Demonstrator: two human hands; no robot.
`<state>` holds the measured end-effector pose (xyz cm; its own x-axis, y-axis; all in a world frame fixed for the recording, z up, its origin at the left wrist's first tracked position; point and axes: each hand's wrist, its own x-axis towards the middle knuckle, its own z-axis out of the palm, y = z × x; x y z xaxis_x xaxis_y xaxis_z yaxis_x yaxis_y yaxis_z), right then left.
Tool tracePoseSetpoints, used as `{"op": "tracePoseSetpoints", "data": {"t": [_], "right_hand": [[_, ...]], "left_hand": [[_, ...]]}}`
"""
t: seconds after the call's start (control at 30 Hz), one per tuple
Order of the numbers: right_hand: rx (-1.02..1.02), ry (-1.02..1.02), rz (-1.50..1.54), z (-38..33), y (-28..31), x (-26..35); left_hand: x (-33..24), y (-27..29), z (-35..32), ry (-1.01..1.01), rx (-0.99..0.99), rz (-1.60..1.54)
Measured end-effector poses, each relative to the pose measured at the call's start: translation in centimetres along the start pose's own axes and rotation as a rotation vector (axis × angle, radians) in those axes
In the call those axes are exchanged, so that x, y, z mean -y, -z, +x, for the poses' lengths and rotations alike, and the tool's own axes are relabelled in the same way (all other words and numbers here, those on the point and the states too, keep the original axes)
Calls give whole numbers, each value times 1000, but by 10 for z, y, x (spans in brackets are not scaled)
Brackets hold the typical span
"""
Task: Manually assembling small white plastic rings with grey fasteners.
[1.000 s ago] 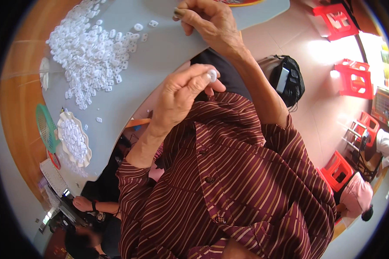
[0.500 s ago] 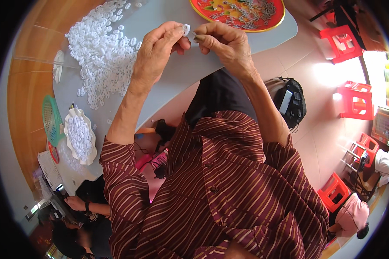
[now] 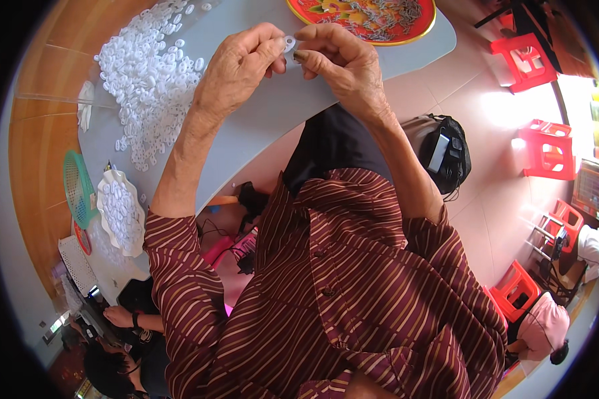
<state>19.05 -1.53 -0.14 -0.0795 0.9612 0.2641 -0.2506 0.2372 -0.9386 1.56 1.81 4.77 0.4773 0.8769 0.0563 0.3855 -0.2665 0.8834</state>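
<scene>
1. White plastic piece (image 3: 289,44) sits at twelve o'clock over the grey table (image 3: 273,100), pinched between thumb and forefinger of the left hand (image 3: 236,73).
2. A second ago that hand held it low by the shirt (image 3: 353,279), well apart from the right hand (image 3: 349,70); now both hands meet, so they appear to be attending to the same piece.
3. Thumb and fingers of the right hand bend together just beside the piece; whether they grip something small, I cannot tell.
4. Near the wrists, the table's edge curves from eight o'clock up to a rounded corner between one and two.
5. Grey tabletop shows below the hands and from the right hand toward that corner. At ten o'clock a heap of white pieces (image 3: 146,80) borders the left side; at one, a red tray (image 3: 412,32) of small grey bits lies just beyond the right hand.
</scene>
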Motion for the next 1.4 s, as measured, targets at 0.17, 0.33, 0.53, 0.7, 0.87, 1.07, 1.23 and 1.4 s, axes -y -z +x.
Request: {"op": "tracePoseSetpoints", "data": {"t": [0.17, 0.33, 0.53, 0.7, 0.87, 1.07, 1.23, 1.4], "right_hand": [[-39, 26, -38, -1, -1, -1], [-11, 52, -39, -1, 0, 2], [-48, 48, -12, -1, -1, 0], [-21, 44, -59, -1, 0, 2], [-38, 33, -58, -1, -1, 0], [-67, 23, -36, -1, -3, 2], [-61, 37, -45, -1, -2, 1], [-89, 52, -70, -2, -3, 0]], "left_hand": [[-5, 0, 2, 49, 71, 14], [-7, -3, 6, 13, 66, 70], [-8, -1, 9, 3, 85, 78], [-9, 1, 7, 25, 102, 71], [-5, 1, 8, 13, 82, 60], [-2, 0, 6, -34, 31, 120], [-2, -2, 7, -38, 36, 111], [-3, -7, 7, -65, 28, 133]]}}
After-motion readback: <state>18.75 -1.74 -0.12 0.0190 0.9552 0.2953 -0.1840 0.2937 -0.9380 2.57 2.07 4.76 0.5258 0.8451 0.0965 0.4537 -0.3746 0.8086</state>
